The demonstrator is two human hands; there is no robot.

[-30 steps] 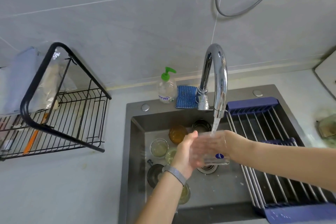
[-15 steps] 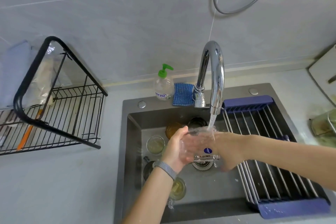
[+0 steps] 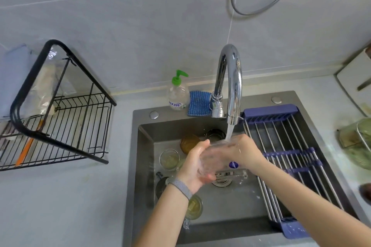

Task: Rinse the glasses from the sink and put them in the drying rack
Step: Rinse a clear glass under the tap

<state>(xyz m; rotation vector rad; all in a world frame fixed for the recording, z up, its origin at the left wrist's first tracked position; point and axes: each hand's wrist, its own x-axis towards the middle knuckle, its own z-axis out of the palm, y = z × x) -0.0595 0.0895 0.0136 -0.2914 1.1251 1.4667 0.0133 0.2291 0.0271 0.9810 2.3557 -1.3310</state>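
Glass (image 3: 217,158) — clear, with a small blue sticker near its base — sits between both hands above the sink (image 3: 144,146), right under the tap (image 3: 230,86), whose stream falls onto its rim. The left hand (image 3: 193,163) cups it from the left, fingers curled round its wall and thumb underneath; a grey band (image 3: 179,185) circles that wrist. The right hand (image 3: 244,153) grips it from the right, fingers wrapped over the far side and seen blurred through the wet glass. Water drips from the base toward the drain (image 3: 221,181).

More glasses stand on the sink floor to the left: an amber glass (image 3: 188,143) and a dark glass (image 3: 215,134) at the back, a pale glass (image 3: 169,159) nearer, and a yellowish glass (image 3: 193,207) by the left forearm. A roll-up rack (image 3: 291,146) with steel rods and blue ends spans the right part of the sink. On the counter to the left stands a black wire rack (image 3: 60,110), well apart from the glass. A soap bottle (image 3: 177,94) with a green pump and a blue cloth (image 3: 198,103) sit behind the sink — just beside the tap's base.
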